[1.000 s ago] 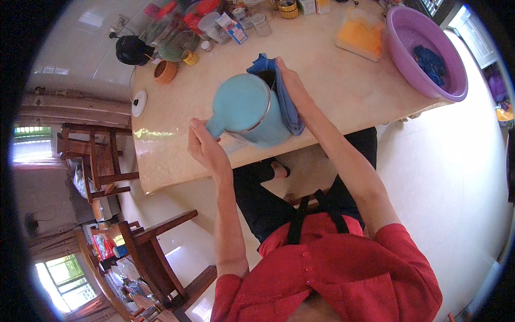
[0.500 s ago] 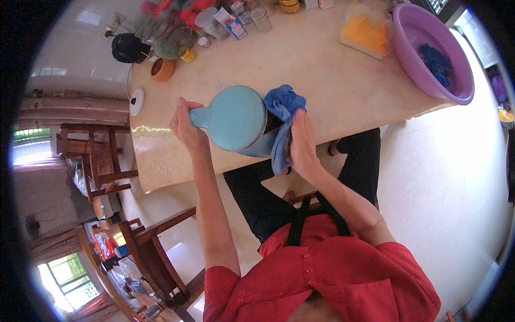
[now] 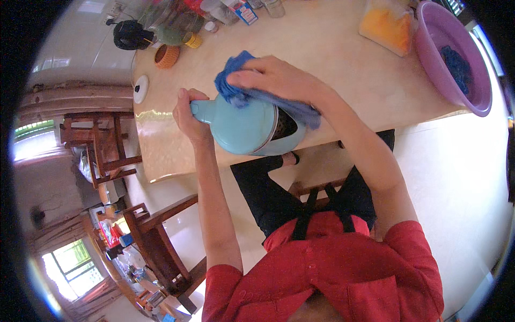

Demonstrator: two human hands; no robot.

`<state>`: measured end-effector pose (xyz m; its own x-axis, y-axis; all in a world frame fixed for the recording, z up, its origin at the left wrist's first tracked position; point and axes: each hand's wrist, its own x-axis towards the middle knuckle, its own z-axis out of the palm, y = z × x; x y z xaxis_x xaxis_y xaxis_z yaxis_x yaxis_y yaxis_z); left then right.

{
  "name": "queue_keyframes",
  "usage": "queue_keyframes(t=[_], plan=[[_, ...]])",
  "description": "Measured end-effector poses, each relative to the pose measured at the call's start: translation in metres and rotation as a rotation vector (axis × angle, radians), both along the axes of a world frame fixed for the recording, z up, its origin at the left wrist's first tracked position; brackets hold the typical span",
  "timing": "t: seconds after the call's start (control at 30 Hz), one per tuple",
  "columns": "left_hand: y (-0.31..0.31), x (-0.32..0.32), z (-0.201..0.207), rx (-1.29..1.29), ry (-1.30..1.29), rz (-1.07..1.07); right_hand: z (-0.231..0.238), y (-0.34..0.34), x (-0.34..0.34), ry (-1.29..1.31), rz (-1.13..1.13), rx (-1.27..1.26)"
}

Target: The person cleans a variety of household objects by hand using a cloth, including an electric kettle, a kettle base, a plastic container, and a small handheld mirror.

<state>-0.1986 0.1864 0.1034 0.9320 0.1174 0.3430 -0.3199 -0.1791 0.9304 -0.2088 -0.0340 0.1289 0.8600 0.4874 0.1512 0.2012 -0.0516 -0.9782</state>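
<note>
A light-blue kettle [image 3: 244, 126] is held near the front edge of the table, its round top facing up and a dark opening showing on its right side. My left hand [image 3: 190, 115] is closed around its handle at the left. Across the far side of the kettle lies a blue cloth [image 3: 232, 75], bunched under the fingers of my right hand [image 3: 281, 80]. One end of the cloth trails down over the kettle's right side. The right palm is out of sight.
On the table [image 3: 343, 86], a purple basin [image 3: 426, 59] with dark blue cloth inside stands far right, beside a clear bag of orange stuff [image 3: 387, 28]. Jars, a small box [image 3: 246, 14] and an orange-brown bowl [image 3: 167, 56] line the back. A white lid [image 3: 140, 89] lies left.
My right hand has carried the blue cloth from the kettle's right side up and left onto its far top. The kettle's dark opening is more exposed. My left hand keeps the handle.
</note>
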Motion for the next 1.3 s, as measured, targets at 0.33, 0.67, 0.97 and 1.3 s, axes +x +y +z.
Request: queue_keyframes(t=[0.33,0.67,0.97,1.3], plan=[[-0.008,-0.003,-0.003,0.119,-0.053,0.207,-0.093,-0.005,-0.01,0.224,-0.209,0.229],[-0.001,-0.006,-0.003,0.15,-0.03,0.189,-0.072,-0.007,-0.077,0.26,-0.38,0.102],[-0.019,-0.011,0.004,0.159,-0.087,0.151,-0.101,0.008,0.039,-0.185,-0.066,-0.07],[0.002,-0.006,-0.004,0.396,-0.187,0.204,-0.149,0.01,-0.103,0.199,-0.682,0.165]])
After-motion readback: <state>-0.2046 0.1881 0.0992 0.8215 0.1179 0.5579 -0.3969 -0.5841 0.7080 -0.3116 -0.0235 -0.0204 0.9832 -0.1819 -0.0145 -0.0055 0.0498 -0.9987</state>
